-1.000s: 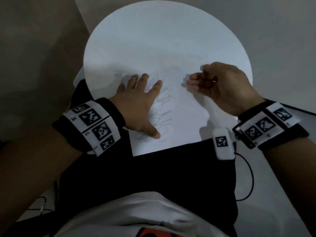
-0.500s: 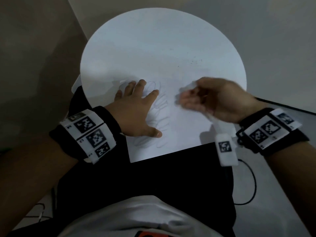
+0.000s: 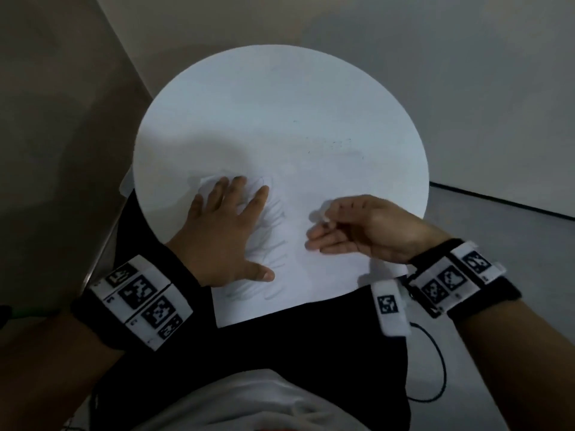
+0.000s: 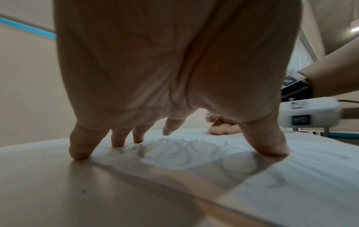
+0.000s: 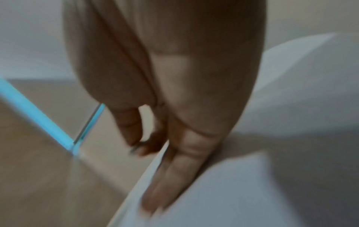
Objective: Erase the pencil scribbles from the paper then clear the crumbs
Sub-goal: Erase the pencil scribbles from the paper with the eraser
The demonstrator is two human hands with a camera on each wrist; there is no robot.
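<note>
A person's left hand (image 3: pixel 224 241) is pressing, fingers splayed wide, on a white paper sheet (image 3: pixel 323 275) of grey pencil scribbles (image 4: pixel 174 155) lying at the round white bench's (image 3: pixel 280 119) near edge, while the right hand (image 3: pixel 357 228) is pinching a small white eraser (image 3: pixel 325 216) (blurred) just above the sheet.

Round white tabletop (image 3: pixel 280 98): one. Paper sheet (image 3: pixel 326 275) with pencil scribbles (image 3: pixel 273 241): one. Hands: two, left hand (image 3: pixel 224 237) and right hand (image 3: pixel 367 228). Marker-tagged wristbands: two. Black cable (image 3: pixel 435 368): one.
</note>
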